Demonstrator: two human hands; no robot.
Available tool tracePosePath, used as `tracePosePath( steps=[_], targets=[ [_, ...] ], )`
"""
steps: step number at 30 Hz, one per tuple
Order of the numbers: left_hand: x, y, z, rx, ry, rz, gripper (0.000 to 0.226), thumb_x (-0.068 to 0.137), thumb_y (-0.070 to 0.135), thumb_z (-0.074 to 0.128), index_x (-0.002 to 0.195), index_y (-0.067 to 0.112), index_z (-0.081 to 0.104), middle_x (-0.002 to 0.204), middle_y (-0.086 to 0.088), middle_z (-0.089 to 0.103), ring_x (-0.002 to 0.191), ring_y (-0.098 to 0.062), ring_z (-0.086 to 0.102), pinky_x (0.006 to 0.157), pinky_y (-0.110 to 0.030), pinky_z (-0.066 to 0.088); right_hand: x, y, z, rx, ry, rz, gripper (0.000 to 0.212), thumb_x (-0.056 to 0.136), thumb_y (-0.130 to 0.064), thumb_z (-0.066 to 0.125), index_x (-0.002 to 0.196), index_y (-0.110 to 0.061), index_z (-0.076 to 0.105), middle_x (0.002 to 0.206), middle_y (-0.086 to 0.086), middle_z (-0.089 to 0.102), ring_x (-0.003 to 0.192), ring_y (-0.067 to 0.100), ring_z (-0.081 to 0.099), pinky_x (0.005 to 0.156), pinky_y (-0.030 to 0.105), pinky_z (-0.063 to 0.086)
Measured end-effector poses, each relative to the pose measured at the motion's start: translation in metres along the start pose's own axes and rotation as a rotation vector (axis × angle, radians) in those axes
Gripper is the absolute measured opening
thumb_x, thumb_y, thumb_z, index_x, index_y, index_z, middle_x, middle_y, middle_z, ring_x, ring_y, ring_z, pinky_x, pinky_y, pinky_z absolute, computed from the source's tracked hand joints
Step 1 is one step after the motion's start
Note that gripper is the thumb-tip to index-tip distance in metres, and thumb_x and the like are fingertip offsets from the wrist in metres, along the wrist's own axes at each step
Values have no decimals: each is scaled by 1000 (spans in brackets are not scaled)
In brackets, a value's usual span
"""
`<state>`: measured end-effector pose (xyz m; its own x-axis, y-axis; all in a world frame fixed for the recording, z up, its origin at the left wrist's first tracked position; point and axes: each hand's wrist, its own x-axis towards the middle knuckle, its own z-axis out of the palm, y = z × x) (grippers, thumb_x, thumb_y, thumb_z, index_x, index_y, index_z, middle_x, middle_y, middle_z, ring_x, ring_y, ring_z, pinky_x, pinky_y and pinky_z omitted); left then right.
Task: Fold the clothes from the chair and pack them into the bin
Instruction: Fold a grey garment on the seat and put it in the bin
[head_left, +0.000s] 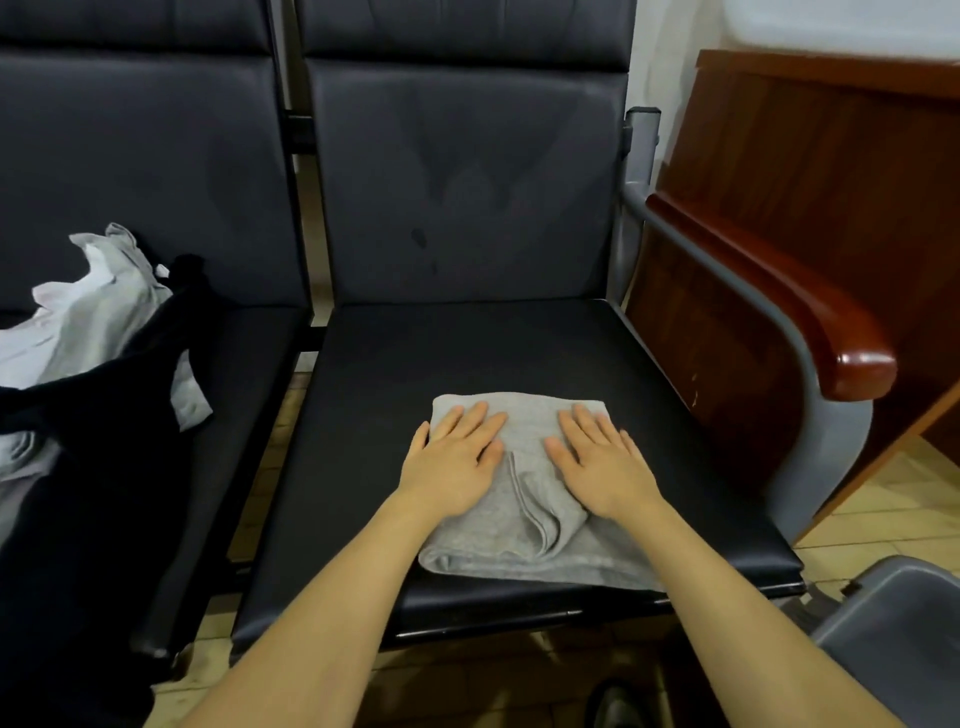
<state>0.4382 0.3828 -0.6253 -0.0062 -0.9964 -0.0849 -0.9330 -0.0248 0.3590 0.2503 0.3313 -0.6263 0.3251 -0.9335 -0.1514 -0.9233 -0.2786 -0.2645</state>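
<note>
1. Two dark padded seats stand side by side; on the left seat (244, 374) lies a loose heap: a pale grey garment (88, 317) crumpled under and behind a black garment (98, 457) that spills over the seat's front edge.
2. A wooden armrest (810, 312) on a grey metal frame bounds the right seat, with a brown wooden desk (831, 156) just behind it. A grey bin (904, 629) shows at the lower right corner, near the seat's front.
3. Nothing lies between the hands and the folded cloth.
4. A folded grey garment (524, 535) lies on the front half of the right seat (467, 353), its long axis running from the seat's front edge towards the backrest, a folded hem showing along its middle.
5. The left hand (457, 457) and right hand (597, 462) both press flat on it, fingers straight and pointing towards the backrest, gripping nothing.
</note>
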Motion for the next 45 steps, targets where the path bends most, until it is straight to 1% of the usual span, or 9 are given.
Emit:
tracePosePath(
  steps=[5, 9, 13, 20, 25, 29, 33, 40, 45],
  targets=[
    [-1, -1, 3, -50, 69, 11, 49, 101, 46, 21, 149, 38, 15, 159, 13, 1, 145, -9, -5, 117, -39, -7, 4, -2, -3, -10, 7, 93, 58, 99, -54, 13, 152, -30, 7, 160, -6, -4, 147, 17, -5, 114, 46, -14],
    [-13, -2, -8, -84, 65, 85, 48, 102, 40, 28, 149, 34, 21, 159, 9, 2, 145, -11, -6, 115, -37, -10, -11, -8, -8, 142, 185, -9, 43, 99, -48, 30, 137, -33, 46, 149, -12, 35, 139, 12, 23, 112, 40, -1],
    [-35, -4, -18, 29, -18, 168, 48, 101, 40, 31, 148, 37, 22, 159, 10, 2, 145, -11, -4, 114, -33, -5, -34, -21, -10, 249, 261, -156, 33, 93, -50, 47, 122, -38, 56, 120, -19, 58, 119, 2, 42, 99, 29, 10],
    [-60, -7, -14, 217, -171, 123, 58, 98, 54, 19, 150, 37, 0, 157, 12, -16, 145, -13, -14, 117, -39, -6, -52, -35, -1, 271, 217, -146, 46, 88, -47, 57, 132, -35, 49, 128, -17, 53, 124, 5, 39, 100, 29, 10],
    [-61, -10, -5, 228, -145, 89, 57, 97, 58, 12, 148, 41, -8, 155, 14, -20, 143, -12, -19, 116, -43, -12, -53, -46, 0, 257, 252, -135, 20, 89, -39, 59, 107, -33, 63, 105, -16, 59, 114, 9, 42, 96, 28, 9],
    [-58, -14, -4, 184, -120, 68, 56, 97, 58, 11, 148, 41, -7, 156, 14, -19, 143, -12, -19, 116, -44, -12, -61, -44, -3, 427, 380, -168, 10, 88, -30, 64, 84, -38, 59, 87, -20, 57, 95, -4, 44, 86, 21, 11],
    [-59, -13, -5, 124, -125, 82, 58, 97, 57, 12, 150, 38, -3, 157, 12, -17, 143, -13, -20, 115, -43, -13, -71, -33, -14, 580, 421, -161, 4, 91, -25, 61, 91, -26, 65, 87, -21, 60, 94, -34, 28, 92, 23, 14],
    [-68, 2, -3, 135, -127, 165, 62, 96, 60, 16, 151, 35, 0, 158, 9, -11, 144, -16, -16, 116, -40, -10, -89, -7, -19, 456, 659, -63, 26, 93, -44, 50, 78, -29, 65, 65, -6, 53, 78, 9, 51, 89, 31, 21],
    [-75, 5, -3, 204, -133, 132, 65, 94, 63, 15, 150, 37, -5, 158, 6, -15, 144, -18, -17, 117, -40, -8, -88, -13, -24, 237, 587, -138, 31, 93, -46, 51, 114, -28, 65, 111, -10, 58, 105, 8, 50, 94, 27, 21]
  ],
)
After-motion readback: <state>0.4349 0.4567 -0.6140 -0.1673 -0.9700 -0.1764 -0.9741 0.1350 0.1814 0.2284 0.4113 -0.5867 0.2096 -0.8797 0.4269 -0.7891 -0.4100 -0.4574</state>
